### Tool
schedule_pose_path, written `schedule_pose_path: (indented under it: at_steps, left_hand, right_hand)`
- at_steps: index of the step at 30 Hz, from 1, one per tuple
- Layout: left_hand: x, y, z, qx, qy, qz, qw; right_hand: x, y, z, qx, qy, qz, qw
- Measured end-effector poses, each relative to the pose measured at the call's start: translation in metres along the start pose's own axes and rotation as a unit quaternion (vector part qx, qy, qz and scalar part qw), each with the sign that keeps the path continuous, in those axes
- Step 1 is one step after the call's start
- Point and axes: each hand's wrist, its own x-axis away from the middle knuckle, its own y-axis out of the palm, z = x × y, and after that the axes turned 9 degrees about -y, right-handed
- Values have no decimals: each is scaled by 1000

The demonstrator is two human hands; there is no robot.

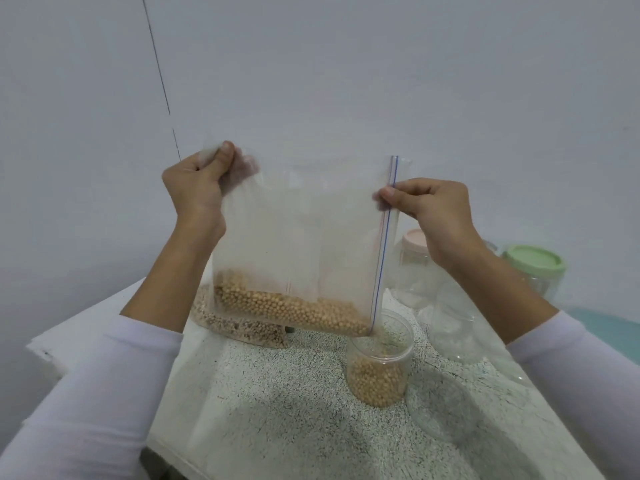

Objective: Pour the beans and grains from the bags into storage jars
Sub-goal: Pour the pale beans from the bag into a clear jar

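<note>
Nearest, just below the right grip, an open jar (380, 362) stands on the speckled bench (277, 410), roughly half full of yellow beans (377, 379). The zip bag (301, 237) hangs tilted above it, its lowest corner at the jar's rim. The right hand (429, 206) pinches the zip edge, its grip clamped on the plastic. The left hand (197, 188) is bunched tight on the raised far corner of the bag.

A heap of beans lies along the bag's lower edge, below and between the two grips. If the left grip lifts sharply, the heap could slide at once, overshoot the narrow mouth and scatter over the bench. The light jar might also tip if the bag drags its rim.

Beyond, under the left grip, lies a second bag of grains (235, 323). Behind the right grip stand lidded jars (533, 268).
</note>
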Motion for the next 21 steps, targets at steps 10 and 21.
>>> schedule_pose_path:
  at_steps: [10,21]
  left_hand:
    - [2,3,2,2,10,34,999]
    - [7,3,-3,-15,-2,8,1000]
  right_hand:
    - [-1,-1,1,-3,-5,14,1000]
    - [2,-1,2,0,4,-12,1000]
